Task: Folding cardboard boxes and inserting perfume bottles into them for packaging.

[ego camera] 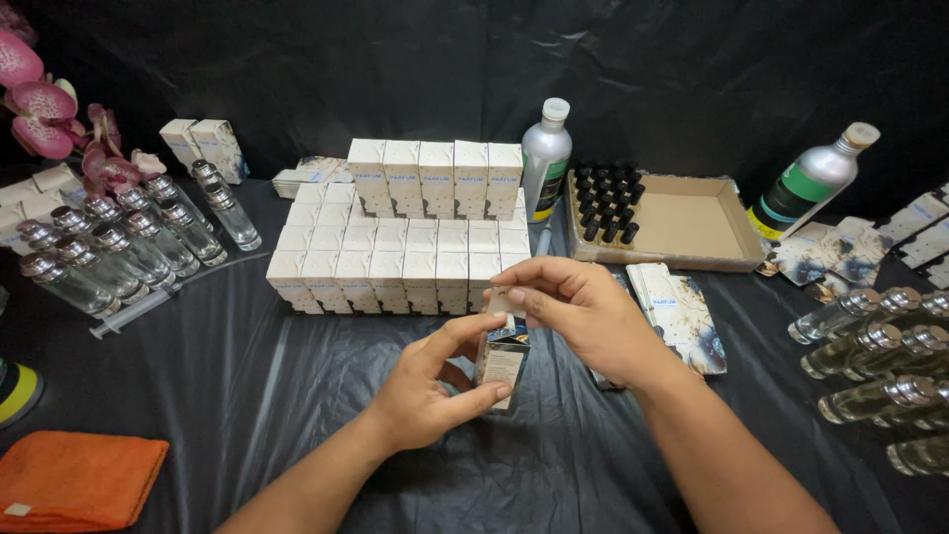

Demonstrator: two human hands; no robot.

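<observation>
- Your left hand (427,388) wraps round a small box (501,362) and holds it upright just above the table (297,396); the grip looks set to keep the box steady while the top is worked on
- Your right hand (583,314) comes from above; its fingers (524,297) pinch the little flap (504,300) at the top of the box, so that hand is closed on the flap
- The box sits in the middle, right in front of you, near the big block of white boxes (395,259); that block is stacked in neat rows, and it stands just behind your hands
- To your left lie clear glass bottles with silver caps (109,247), a thin clear tube (133,311) and an orange cloth (74,480); pink flowers (44,109) are in the far corner
- To your right more glass bottles (880,346) lie on their sides; flat unfolded boxes (682,311) rest close under your right wrist
- At the back a brown tray (692,232) holds small black caps (608,203); two tall silver bottles (546,158) stand beside it, one leaning
- Nothing sits between your hands and the box; the flat boxes are the closest thing to bump
</observation>
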